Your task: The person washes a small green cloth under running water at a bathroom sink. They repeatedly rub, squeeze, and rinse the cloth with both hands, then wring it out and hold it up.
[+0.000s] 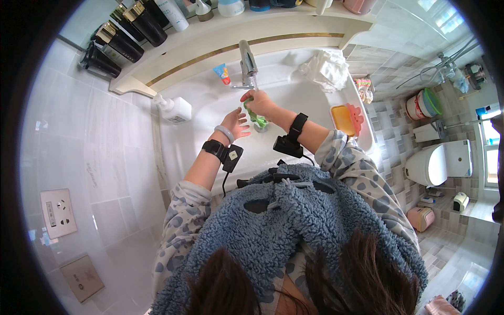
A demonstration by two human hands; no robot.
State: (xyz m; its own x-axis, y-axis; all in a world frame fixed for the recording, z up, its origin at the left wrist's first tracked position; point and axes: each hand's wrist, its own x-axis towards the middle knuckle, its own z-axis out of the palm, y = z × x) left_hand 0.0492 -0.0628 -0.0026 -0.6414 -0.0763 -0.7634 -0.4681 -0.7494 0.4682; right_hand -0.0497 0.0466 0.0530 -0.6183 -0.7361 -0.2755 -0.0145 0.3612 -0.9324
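Observation:
Under the chrome faucet, water runs down at my right hand, whose fingers are closed on a green cloth. The cloth hangs down over the drain of the white sink. Just left of the cloth is my left hand, with its fingers spread and nothing seen in it. A small blue and red tube lies on the sink's back ledge, left of the faucet.
A white pump bottle stands at the sink's left side. Crumpled white cloth lies at the back right corner, and a soap dish with an orange bar on the right rim. Bottles line the shelf above.

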